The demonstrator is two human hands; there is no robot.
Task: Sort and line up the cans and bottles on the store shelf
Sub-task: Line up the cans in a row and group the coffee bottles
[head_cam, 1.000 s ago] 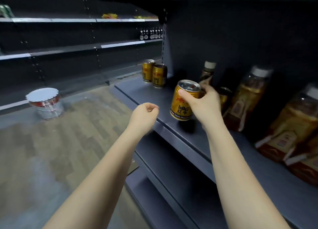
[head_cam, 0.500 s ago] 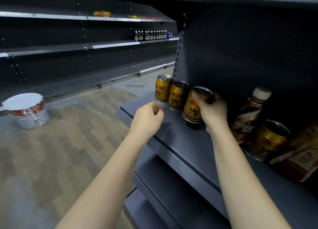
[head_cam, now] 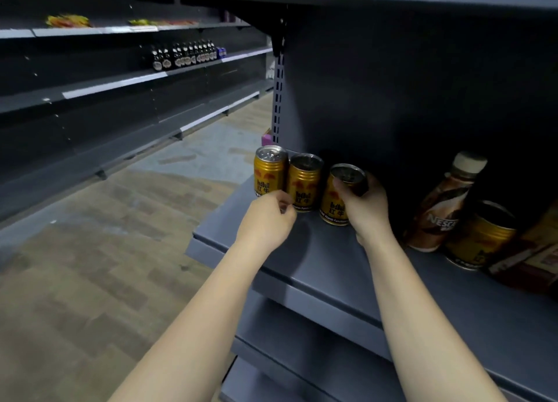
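On shelf (head_cam: 317, 250), right grip (head_cam: 363, 209) wraps third can (head_cam: 335, 200).

Dim aisle; worn wood-pattern floor (head_cam: 99, 280); dark grey metal shelving (head_cam: 90, 120) along far side.

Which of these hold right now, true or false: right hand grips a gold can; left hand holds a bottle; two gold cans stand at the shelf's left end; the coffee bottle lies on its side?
1. The right hand grips a gold can. True.
2. The left hand holds a bottle. False: its fingers are curled in front of the two standing cans and hold no bottle.
3. Two gold cans stand at the left end of the shelf. True.
4. The coffee bottle lies on its side. False: it stands, cap up.
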